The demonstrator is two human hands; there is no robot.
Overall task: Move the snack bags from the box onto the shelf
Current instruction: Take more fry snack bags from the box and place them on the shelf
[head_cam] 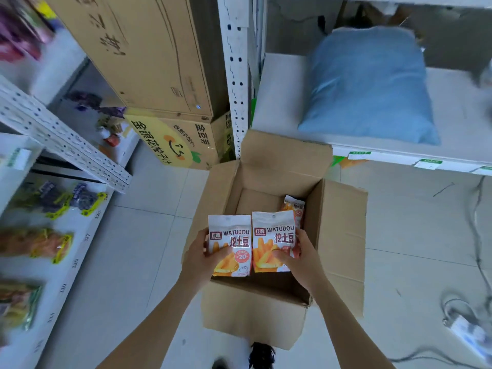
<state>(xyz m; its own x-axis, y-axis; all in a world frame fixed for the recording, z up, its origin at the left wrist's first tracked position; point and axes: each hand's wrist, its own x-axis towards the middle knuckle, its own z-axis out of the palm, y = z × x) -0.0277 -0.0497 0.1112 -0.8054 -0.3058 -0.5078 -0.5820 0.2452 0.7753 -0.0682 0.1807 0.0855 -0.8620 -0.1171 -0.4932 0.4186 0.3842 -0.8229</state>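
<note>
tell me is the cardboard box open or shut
Open: the cardboard box has its flaps spread outward, showing a snack bag inside.

Floor (149,235) was pale grey tile w/ thin grout lines, evenly lit, no hard shadows. On the L stood a white metal rack (61,134) w/ a perforated rail. Its lower board carried assorted packets (56,201) in purple, yellow and orange, and nos. ran along the board's front edge. At the back, btwn the racks, two brown cartons were stacked: a big one (149,57) on top, the lower one (183,139) w/ yellow print. A white perforated post (235,75) rose just beside them. To the R, a low white shelf (287,102) held a blue sack (370,83); green-and-white label strips (428,163) lined its front edge. Grey cables (476,235) trailed over the floor at far R, near a white power strip (468,331).
</note>
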